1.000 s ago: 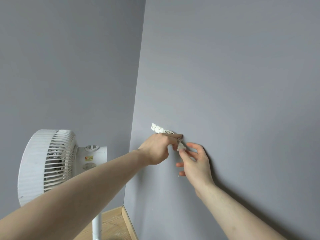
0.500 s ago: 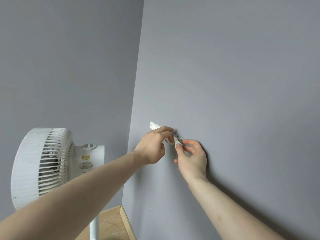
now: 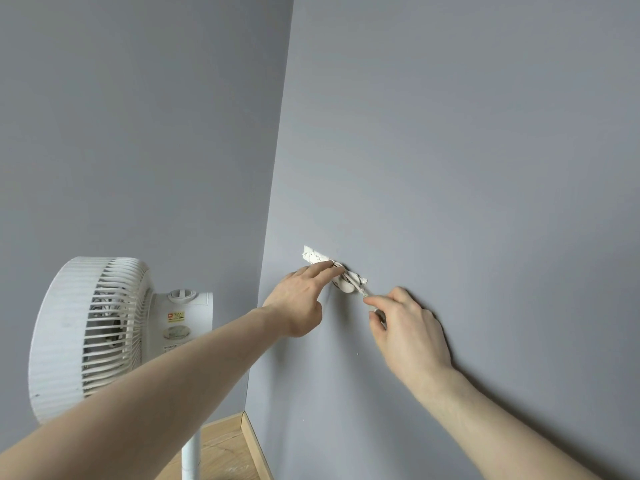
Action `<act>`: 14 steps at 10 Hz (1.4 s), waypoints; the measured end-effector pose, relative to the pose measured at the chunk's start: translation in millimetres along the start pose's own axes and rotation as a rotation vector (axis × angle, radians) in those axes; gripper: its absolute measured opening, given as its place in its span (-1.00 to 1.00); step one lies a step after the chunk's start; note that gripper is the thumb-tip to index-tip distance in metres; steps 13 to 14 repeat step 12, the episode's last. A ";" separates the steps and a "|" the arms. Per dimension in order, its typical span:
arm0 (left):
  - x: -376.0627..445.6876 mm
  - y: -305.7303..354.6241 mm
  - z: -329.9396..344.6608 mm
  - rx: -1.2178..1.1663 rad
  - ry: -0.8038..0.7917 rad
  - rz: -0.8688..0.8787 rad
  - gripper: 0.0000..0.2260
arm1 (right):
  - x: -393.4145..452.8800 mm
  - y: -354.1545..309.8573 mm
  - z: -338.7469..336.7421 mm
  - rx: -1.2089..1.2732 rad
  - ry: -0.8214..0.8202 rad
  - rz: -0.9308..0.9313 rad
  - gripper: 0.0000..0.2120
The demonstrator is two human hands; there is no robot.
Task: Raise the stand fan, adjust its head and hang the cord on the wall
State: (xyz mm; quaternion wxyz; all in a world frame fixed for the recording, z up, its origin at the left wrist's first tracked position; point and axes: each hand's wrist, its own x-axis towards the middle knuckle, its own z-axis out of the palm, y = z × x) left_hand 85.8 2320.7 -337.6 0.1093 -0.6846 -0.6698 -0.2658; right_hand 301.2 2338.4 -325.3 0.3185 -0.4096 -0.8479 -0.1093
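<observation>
The white stand fan (image 3: 90, 337) stands at the left on its white pole (image 3: 191, 452), head facing left. A coiled white cord bundle (image 3: 350, 284) sits against the grey right wall (image 3: 467, 168), just below a white strip (image 3: 313, 255) stuck to that wall. My left hand (image 3: 298, 301) reaches across, its straight index finger pressing the top of the bundle while the other fingers stay curled. My right hand (image 3: 407, 329) lies close to the wall and pinches a thin end of the cord at the bundle's lower right.
Two grey walls meet in a corner (image 3: 273, 202) right behind the fan. Wooden floor and a wooden skirting board (image 3: 254, 441) show at the bottom, beside the fan's pole.
My left hand has let go of the bundle and now only presses it with the index finger. My right hand has drawn a little to the right, leaving the bundle in view.
</observation>
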 end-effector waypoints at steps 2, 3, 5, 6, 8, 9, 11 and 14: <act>-2.2 -2.7 -1.5 0.063 -0.063 0.025 -0.19 | -3.8 -4.1 19.3 -0.095 -0.079 0.021 -0.69; -3.3 -2.7 0.1 0.107 -0.102 0.041 -0.14 | 2.2 -8.7 31.5 -0.094 -0.092 0.043 -0.74; -8.4 -0.8 -0.7 0.077 -0.143 0.024 -0.08 | 14.5 -20.0 60.9 -0.030 -0.113 0.134 -0.76; -7.3 1.3 -1.4 0.011 -0.119 0.014 -0.10 | 17.0 -26.3 74.0 -0.020 -0.157 0.141 -0.80; -11.7 4.3 -5.0 -0.066 -0.080 0.010 -0.11 | 11.2 -36.5 74.1 0.115 -0.209 0.140 -0.60; -20.3 -1.0 -9.0 -0.079 -0.067 -0.025 -0.12 | 6.5 -36.5 62.5 0.090 -0.161 0.153 -0.63; -36.1 -6.0 -26.0 -0.050 -0.055 -0.069 -0.20 | 2.6 -33.3 42.5 0.166 -0.109 0.186 -0.62; -47.3 -2.3 -39.8 -0.036 -0.023 -0.081 -0.23 | 0.4 -32.4 31.9 0.264 -0.070 0.193 -0.62</act>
